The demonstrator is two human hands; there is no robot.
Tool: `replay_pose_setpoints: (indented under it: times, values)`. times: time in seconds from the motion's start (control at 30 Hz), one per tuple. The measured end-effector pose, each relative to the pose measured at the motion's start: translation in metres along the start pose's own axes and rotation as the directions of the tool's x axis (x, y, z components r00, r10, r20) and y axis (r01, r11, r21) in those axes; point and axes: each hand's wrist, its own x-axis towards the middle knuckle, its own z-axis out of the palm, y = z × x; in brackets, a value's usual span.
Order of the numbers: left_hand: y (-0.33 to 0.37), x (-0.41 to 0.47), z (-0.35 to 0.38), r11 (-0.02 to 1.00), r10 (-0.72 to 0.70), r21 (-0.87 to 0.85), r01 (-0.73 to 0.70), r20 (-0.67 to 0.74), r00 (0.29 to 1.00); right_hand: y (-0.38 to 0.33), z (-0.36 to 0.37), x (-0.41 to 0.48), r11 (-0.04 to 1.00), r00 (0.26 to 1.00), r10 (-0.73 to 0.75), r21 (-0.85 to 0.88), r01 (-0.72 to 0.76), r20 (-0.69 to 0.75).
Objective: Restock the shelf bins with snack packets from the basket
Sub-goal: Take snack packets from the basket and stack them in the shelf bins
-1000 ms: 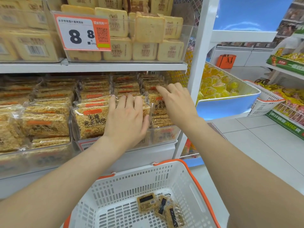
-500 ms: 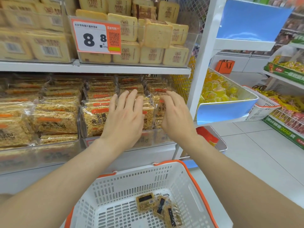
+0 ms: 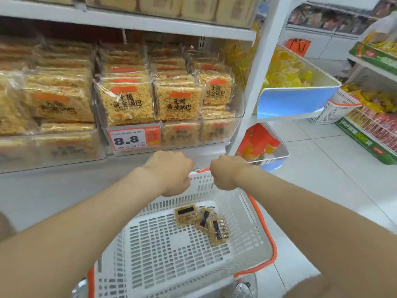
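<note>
Grip: left hand [image 3: 169, 175], right hand [image 3: 227, 175] clamped on basket [image 3: 245, 214] rim | 3 packets [image 3: 202, 220] inside

Price tag [image 3: 134, 139] on clear bin [image 3: 223, 119] front: "8.8". Snack pkts [image 3: 179, 103]: "无糖 黄金锅巴".
</note>
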Motion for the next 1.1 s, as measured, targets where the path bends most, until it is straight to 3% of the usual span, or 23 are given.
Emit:
replay_pose_setpoints:
  times: [0.13,0.3,0.4,0.57,0.77,0.97,1.1]
  values:
    - [0.001,0.010,0.026,0.996,0.059,-0.074,-0.043,0.218,0.974,-0.008,0.055,0.033,0.995,0.996,0.050,0.081,-0.056,0.071]
    - [0.011,0.027,0.065,0.999,0.052,-0.028,-0.046,0.325,0.944,-0.024,0.149,0.040,0.955,0.953,0.112,0.236,-0.182,0.282]
    - [0.017,0.034,0.081,0.997,0.081,-0.028,-0.076,0.379,0.922,-0.028,0.195,0.036,0.910,0.930,0.170,0.312,-0.275,0.324]
    - [0.017,0.042,0.102,0.997,0.073,-0.018,-0.073,0.433,0.898,-0.031,0.243,0.033,0.731,0.905,0.312,0.535,-0.424,0.290]
    - [0.008,0.047,0.106,0.999,0.047,-0.046,-0.029,0.465,0.884,-0.036,0.276,0.027,0.730,0.889,0.318,0.513,-0.452,0.331]
    - [0.006,0.039,0.102,0.995,0.048,-0.098,0.000,0.481,0.876,-0.031,0.266,0.030,0.712,0.926,0.251,0.594,-0.375,0.283]
    - [0.003,0.032,0.094,0.994,0.051,-0.108,0.000,0.472,0.880,-0.024,0.252,0.026,0.710,0.914,0.272,0.579,-0.401,0.299]
